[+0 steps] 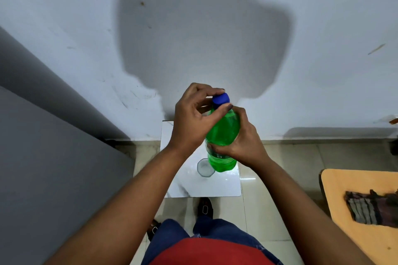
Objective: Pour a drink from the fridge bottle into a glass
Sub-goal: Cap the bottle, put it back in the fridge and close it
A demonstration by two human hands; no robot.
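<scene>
- The translucent green plastic bottle (pixel 223 135) stands in the centre of the frame, its long axis running from its base at lower centre up and slightly right to the round blue screw cap (pixel 221 99), which still sits on the neck.
- The left hand (pixel 193 120) comes in from the left of the cap; its fingers (pixel 200 90) curl over the far side and its thumb presses the near side just under the cap's rim, so they are closed in a pinch around the cap.
- The right hand (pixel 245 142) wraps the bottle's body from the right, below the shoulder, fingers closed around it to hold it against the twist.
- The step in hand looks like unscrewing; the turn goes about the bottle's long axis, and the left hand is the one on the cap.
- The clear faceted drinking glass (pixel 205 167) stands empty just left of the bottle's base, lower in the frame, so the coming pour would tip the neck down and leftward.
- Both rest over the small white glossy worktop (pixel 215 187), against the pale wall.
</scene>
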